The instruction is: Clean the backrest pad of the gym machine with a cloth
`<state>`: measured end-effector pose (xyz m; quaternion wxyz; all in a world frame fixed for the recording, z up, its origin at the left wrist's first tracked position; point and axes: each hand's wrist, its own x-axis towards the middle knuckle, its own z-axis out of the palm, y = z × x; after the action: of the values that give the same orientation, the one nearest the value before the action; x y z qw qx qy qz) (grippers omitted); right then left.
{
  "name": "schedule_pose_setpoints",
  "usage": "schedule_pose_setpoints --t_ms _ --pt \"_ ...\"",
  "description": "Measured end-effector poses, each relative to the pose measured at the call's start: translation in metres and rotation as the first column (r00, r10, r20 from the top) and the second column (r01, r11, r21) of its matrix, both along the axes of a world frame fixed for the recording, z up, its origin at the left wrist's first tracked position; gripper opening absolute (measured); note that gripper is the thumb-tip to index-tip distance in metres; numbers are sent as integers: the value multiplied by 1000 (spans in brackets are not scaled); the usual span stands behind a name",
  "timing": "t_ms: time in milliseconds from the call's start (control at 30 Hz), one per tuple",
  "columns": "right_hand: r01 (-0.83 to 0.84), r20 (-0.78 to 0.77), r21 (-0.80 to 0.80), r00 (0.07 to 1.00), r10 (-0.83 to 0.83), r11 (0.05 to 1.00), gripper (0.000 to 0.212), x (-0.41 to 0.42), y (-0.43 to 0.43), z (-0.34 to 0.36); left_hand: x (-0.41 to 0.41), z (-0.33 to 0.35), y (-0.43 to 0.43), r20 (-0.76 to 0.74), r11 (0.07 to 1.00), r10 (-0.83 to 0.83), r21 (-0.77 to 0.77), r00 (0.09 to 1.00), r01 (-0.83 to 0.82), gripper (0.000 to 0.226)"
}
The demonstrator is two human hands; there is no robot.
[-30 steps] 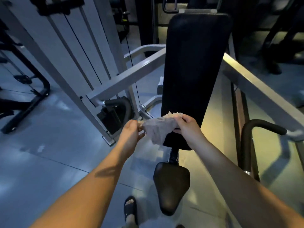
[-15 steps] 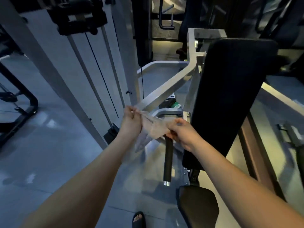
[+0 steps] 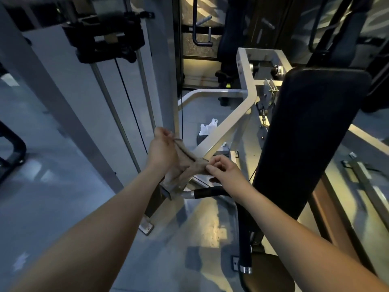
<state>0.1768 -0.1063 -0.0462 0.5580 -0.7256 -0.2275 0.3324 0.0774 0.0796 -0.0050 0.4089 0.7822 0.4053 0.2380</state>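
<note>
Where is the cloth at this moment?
Head view, centre: the cloth hangs between the left hand and right hand, both pinching it, left of the backrest pad and clear of it.

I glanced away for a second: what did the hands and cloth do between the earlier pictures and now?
The cloth has come away from the lower edge of the backrest pad and now hangs to its left, before the grey frame bar. The left hand has risen above the right hand, pulling it out slantwise. Unchanged: both hands still pinch the cloth; the pad is not being wiped.
</note>
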Motion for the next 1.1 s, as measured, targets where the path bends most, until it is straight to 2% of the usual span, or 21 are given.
schedule_pose_setpoints --t_ms 100,200,333,433,500,567,600,667,700,767,833,867,933,1000,1100 --pt "72 -82 44 994 -68 996 4 10 1 -1 7 0 14 -120 992 28 125 992 -13 16" --pt "135 -118 86 985 -124 987 12 17 2 -5 24 6 21 -210 973 26 229 977 24 29" --pt "231 -99 144 971 -218 962 2 17 7 -2 51 8 33 -96 972 -6 234 995 28 14" --pt "296 -53 204 955 -292 933 10 20 14 0 64 10 42 11 981 -65 183 998 62 6" --pt "285 40 203 953 -299 937 11 22 17 -3 71 7 48 40 985 -76 159 996 69 8" --pt "196 204 64 957 -205 978 9 21 18 -14 75 -6 52 -80 986 -103 123 991 112 10" --pt "134 287 -68 952 -109 989 8 19 18 -22 74 -19 54 -206 985 -129 82 970 149 18" --pt "41 410 -339 906 109 940 7 13 19 -39 68 -46 57 -427 982 -167 13 889 191 33" --pt "22 454 -412 872 184 911 6 12 20 -44 66 -59 58 -473 980 -166 18 865 197 34" --pt "-7 489 -459 833 259 889 3 11 23 -47 64 -71 53 -440 976 -185 23 879 217 32" --pt "-38 488 -476 819 301 878 5 12 25 -46 65 -73 43 -329 962 -271 -54 904 269 31" --pt "-42 485 -495 816 316 868 8 13 26 -45 64 -70 38 -326 944 -329 -78 886 322 33" --pt "-37 477 -525 814 330 850 11 16 24 -45 62 -70 28 -370 882 -454 -59 811 467 35" --pt "-19 452 -530 840 301 848 10 18 16 -43 59 -74 21 -432 856 -484 -56 761 513 38" --pt "31 433 -500 875 219 866 10 23 -5 -32 52 -74 12 -440 896 -420 -62 794 440 45"
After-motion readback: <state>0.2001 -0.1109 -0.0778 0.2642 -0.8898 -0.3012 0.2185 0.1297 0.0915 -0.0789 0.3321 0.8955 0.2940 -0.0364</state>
